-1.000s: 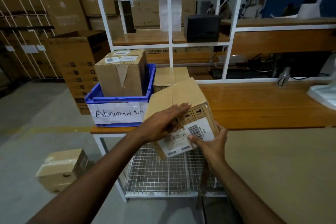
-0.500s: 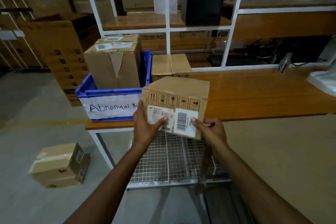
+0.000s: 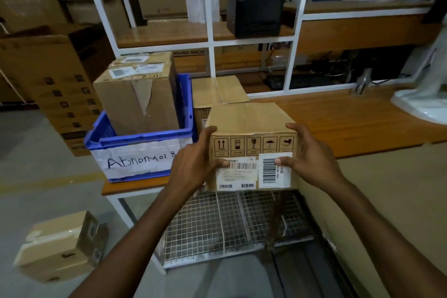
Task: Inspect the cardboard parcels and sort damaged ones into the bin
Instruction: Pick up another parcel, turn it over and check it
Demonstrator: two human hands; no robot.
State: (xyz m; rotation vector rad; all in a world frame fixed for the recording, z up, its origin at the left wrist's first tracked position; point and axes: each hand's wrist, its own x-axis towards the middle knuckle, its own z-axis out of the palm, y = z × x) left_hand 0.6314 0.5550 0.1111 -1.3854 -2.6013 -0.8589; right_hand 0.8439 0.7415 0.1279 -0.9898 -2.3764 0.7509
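Parcel sits between left hand and right hand, both gripping it above the table edge — inspection underway. Its visible faces seem sound. Next: turn it for hidden sides before choosing the bin.

Both bare forearms are reaching forward and up from the lower corners of the view, converging toward the middle. The left hand is clamping the left side of a cardboard parcel, its thumb lying across the near face and its fingers curling over the top left corner. The right hand is mirroring it on the right side, thumb pressing flat on the near face, fingers hooking over the top right corner. Both wrists are staying nearly straight, the parcel held level between the two palms, over the near edge of the bench.
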